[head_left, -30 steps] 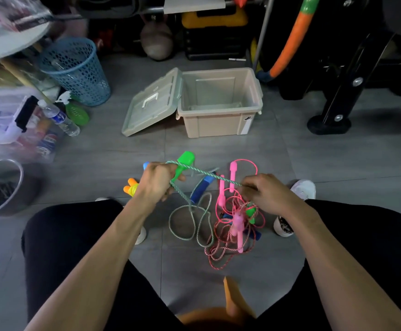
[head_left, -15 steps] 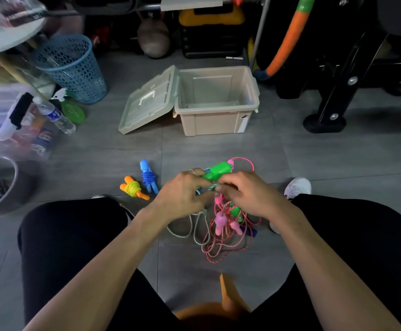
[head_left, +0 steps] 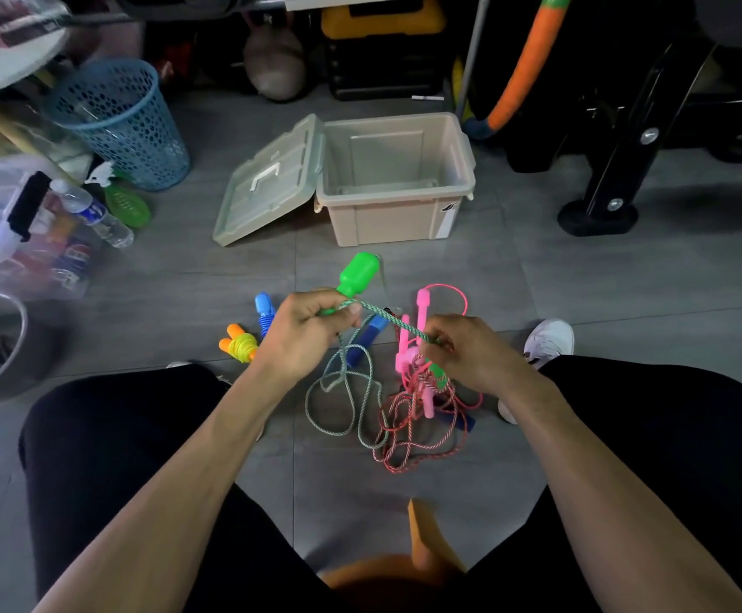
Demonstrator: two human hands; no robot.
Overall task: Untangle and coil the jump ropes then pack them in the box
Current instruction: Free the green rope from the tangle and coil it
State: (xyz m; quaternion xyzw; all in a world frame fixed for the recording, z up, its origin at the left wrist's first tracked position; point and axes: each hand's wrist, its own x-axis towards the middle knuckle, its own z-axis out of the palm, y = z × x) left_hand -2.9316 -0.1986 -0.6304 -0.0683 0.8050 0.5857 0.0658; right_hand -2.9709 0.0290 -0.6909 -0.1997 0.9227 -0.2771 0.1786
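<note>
At twelve o'clock from your hands the beige box (head_left: pixel 398 214) stands open on the grey floor (head_left: pixel 581 294), its lid (head_left: pixel 267 188) leaning against its left side. A blue basket (head_left: pixel 117 121) stands at ten o'clock, with a water bottle (head_left: pixel 93 214) lying near it, and a black stand (head_left: pixel 616 170) rises at two o'clock. Your white shoe (head_left: pixel 548 340) sits at three o'clock, just beside the pink rope tangle (head_left: pixel 418 418), which lies right below your hands and is knotted with the loose green-white rope (head_left: pixel 347 391). A coiled blue rope (head_left: pixel 264 314) and a coiled yellow rope (head_left: pixel 239 345) rest at nine o'clock. Your left hand (head_left: pixel 305 331) has its fingers curled round the green handle (head_left: pixel 358 274); your right hand (head_left: pixel 471 349) pinches the same rope, stretched taut between both hands.
</note>
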